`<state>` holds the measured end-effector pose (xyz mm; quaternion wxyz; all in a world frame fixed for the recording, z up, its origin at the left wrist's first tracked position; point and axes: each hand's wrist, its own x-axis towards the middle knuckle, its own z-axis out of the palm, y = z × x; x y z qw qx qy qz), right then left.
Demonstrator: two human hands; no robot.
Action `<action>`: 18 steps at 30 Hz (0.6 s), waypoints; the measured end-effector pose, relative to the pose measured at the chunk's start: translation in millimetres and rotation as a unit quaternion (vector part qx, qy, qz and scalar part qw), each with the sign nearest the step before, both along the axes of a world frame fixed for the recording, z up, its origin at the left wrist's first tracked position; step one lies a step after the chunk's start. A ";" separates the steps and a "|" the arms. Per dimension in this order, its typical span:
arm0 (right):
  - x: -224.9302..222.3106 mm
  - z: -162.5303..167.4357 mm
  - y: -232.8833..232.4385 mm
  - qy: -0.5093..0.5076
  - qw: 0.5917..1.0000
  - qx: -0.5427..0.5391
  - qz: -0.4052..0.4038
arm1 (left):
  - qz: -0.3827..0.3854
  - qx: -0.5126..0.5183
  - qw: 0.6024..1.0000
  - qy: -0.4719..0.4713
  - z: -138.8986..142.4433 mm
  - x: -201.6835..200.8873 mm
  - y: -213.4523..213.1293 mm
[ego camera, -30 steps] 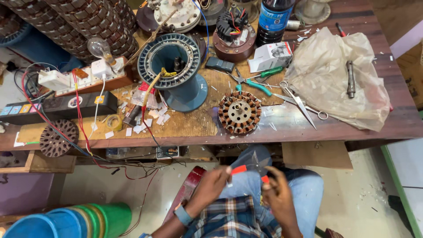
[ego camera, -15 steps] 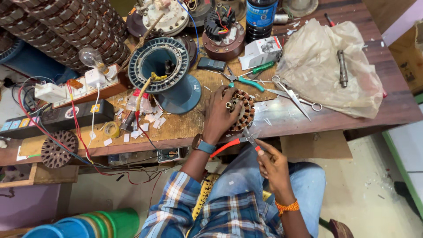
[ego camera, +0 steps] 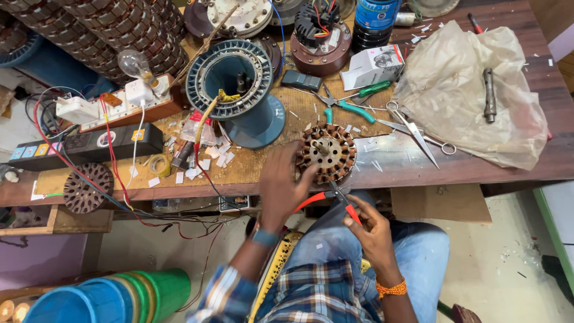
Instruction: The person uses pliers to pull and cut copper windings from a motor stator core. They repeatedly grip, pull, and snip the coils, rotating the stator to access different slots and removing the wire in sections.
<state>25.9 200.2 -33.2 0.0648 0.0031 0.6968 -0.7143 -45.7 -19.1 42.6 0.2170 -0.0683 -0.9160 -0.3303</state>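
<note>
A round copper-wound motor stator (ego camera: pixel 327 153) lies near the front edge of the wooden workbench (ego camera: pixel 490 170). My left hand (ego camera: pixel 280 186) is blurred just left of it, fingers spread and holding nothing, the fingertips at the stator's edge. My right hand (ego camera: pixel 372 232) is over my lap in blue jeans, below the bench edge. It grips red-handled pliers (ego camera: pixel 333 197) whose jaws point up toward the stator.
A blue motor housing (ego camera: pixel 239 90) stands behind the stator. Green-handled pliers (ego camera: pixel 350 107), scissors (ego camera: pixel 418 131) and a small white box (ego camera: pixel 371 66) lie to the right. A crumpled plastic bag (ego camera: pixel 472 90) carries a metal shaft (ego camera: pixel 489 96). Power strips (ego camera: pixel 89 143) sit left, stacked buckets (ego camera: pixel 119 296) below.
My left hand rose from my lap to the stator, then drew back to its left side. The right hand with the pliers stayed near my lap.
</note>
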 end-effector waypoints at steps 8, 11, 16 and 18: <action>-5.7 5.3 -5.8 -0.041 0.998 -0.040 0.007 | 0.014 0.013 0.980 -0.199 -53.5 99.2 6.6; -5.7 0.4 -15.0 -0.060 0.995 -0.064 -0.043 | -0.098 0.027 0.958 -0.268 -65.0 111.9 25.3; -13.7 -13.5 -20.9 -0.169 0.968 -0.186 -0.003 | -0.115 -0.003 0.959 -0.258 -71.7 114.1 38.1; -21.6 -17.9 -13.4 -0.225 0.929 -0.252 0.150 | -0.124 -0.040 0.956 -0.261 -66.0 113.5 35.9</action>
